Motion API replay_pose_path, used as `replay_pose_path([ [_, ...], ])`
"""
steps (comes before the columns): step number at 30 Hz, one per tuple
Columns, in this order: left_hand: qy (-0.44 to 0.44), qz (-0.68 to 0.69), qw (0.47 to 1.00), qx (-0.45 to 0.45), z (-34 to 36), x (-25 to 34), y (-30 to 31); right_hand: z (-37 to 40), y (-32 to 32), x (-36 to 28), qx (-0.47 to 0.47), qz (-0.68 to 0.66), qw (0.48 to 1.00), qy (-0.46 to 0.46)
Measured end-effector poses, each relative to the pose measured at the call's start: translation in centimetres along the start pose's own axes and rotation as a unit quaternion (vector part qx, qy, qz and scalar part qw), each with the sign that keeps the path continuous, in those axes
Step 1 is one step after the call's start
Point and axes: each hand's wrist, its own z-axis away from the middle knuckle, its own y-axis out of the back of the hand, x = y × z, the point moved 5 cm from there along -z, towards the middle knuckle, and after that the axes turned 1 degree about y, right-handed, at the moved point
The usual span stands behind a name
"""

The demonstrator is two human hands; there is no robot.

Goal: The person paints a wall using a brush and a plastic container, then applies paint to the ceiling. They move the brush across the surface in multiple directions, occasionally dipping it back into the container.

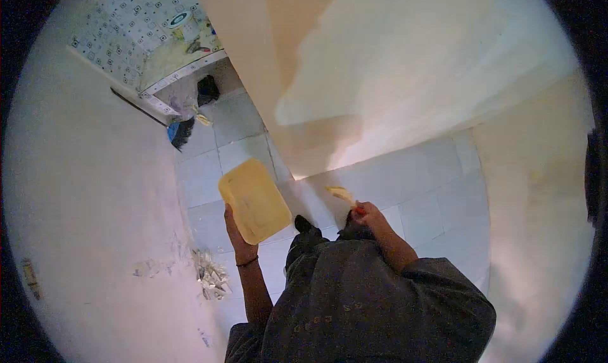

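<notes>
My left hand is closed on the lower left edge of a yellow plastic tub, held out over the tiled floor. My right hand is wrapped round the red handle of a brush whose pale yellow end points to the left. Tub and brush are apart. What the tub holds, if anything, cannot be made out.
A blue and black broom leans at the left wall, near a black bag. Scraps lie in a pile along that wall. A wall corner juts in ahead. Beyond the raised tiled ledge stands a white bucket.
</notes>
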Motion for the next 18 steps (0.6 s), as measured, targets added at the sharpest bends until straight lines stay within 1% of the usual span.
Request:
replay_pose_path([
  [1,-0.004,0.002,1.000,0.003,0.1,0.2,-0.5,-0.4,-1.0,0.7,0.000,0.005,1.000,-0.002],
  [3,-0.049,-0.044,0.997,0.030,1.6,2.9,-2.8,-2.1,-3.8,3.6,-0.079,0.014,0.994,-0.078],
  [4,-0.056,-0.040,0.997,0.040,2.1,3.0,-3.2,-2.4,-4.6,4.0,-0.075,0.024,0.993,-0.084],
  [6,-0.075,-0.036,0.996,0.045,2.5,3.5,-4.4,-1.5,-8.3,4.3,-0.123,0.120,0.983,-0.063],
  [7,-0.081,-0.032,0.995,0.056,2.6,3.5,-4.7,-1.1,-10.0,4.6,-0.118,0.129,0.982,-0.071],
  [8,-0.091,-0.036,0.993,0.070,2.7,3.3,-5.0,-0.5,-11.6,4.7,-0.087,0.139,0.985,-0.046],
  [9,-0.098,-0.045,0.991,0.084,3.3,3.0,-5.1,-1.2,-11.7,4.8,-0.056,0.146,0.987,-0.022],
  [10,-0.099,-0.050,0.990,0.093,3.7,2.6,-5.2,-2.5,-12.1,4.7,-0.054,0.147,0.987,-0.032],
  [11,-0.103,-0.098,0.982,0.127,4.5,2.6,-5.1,-6.2,-12.3,3.5,-0.166,0.381,0.905,0.096],
  [12,-0.104,-0.146,0.971,0.158,5.5,3.0,-5.1,-7.3,-12.9,3.9,-0.266,0.578,0.740,0.217],
  [13,-0.058,-0.014,0.990,0.125,5.5,2.9,-6.4,-5.3,-14.9,4.5,-0.265,0.579,0.742,0.210],
  [14,-0.058,-0.014,0.990,0.130,5.8,3.0,-6.9,-2.2,-16.9,5.1,-0.186,0.390,0.893,0.129],
  [15,-0.060,-0.047,0.989,0.128,6.2,3.0,-7.3,0.5,-18.6,5.8,-0.093,0.174,0.980,0.039],
  [16,-0.062,-0.079,0.987,0.126,6.5,3.3,-7.8,1.7,-20.4,5.9,-0.093,0.176,0.979,0.037],
  [17,-0.063,-0.080,0.986,0.128,6.5,3.7,-8.5,2.5,-21.4,5.8,-0.041,0.156,0.986,0.044],
  [18,-0.067,-0.083,0.983,0.150,6.6,4.1,-9.0,3.1,-22.1,5.6,0.008,0.134,0.990,0.053],
])
